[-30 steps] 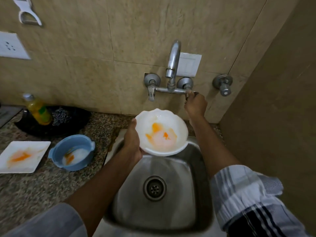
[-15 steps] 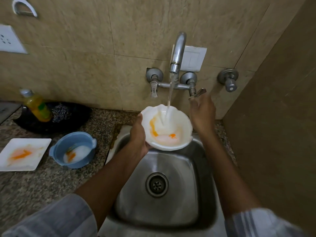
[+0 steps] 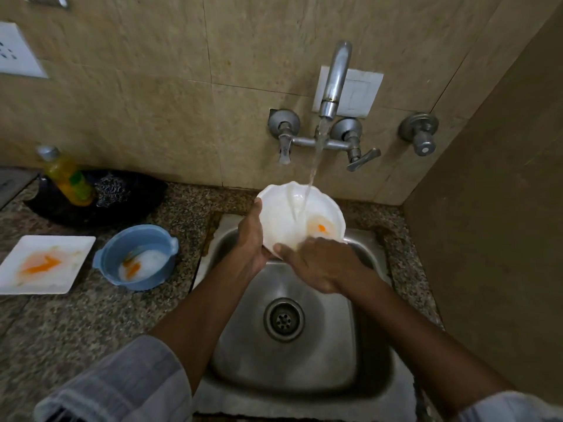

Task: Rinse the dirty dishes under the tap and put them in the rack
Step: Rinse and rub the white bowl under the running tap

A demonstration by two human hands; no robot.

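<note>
A white scalloped bowl [image 3: 286, 217] with an orange smear near its right side is tilted over the steel sink [image 3: 359, 345]. Water runs from the wall tap [image 3: 333, 83] into the bowl. My left hand [image 3: 251, 239] grips the bowl's left rim, thumb on the edge. My right hand [image 3: 320, 263] lies on the bowl's near rim, fingers reaching into it. On the counter to the left stand a blue bowl [image 3: 137, 257] and a white square plate [image 3: 45, 263], both smeared orange. No rack is in view.
A yellow soap bottle [image 3: 67, 178] and a steel scrubber [image 3: 111, 190] sit in a dark tray [image 3: 137, 199] at the back left. The tap's right lever [image 3: 364, 159] is turned out. A brown wall [image 3: 487, 239] closes off the right side.
My right hand left the tap lever and came down onto the bowl. Water started flowing, and much of the orange smear has washed off.
</note>
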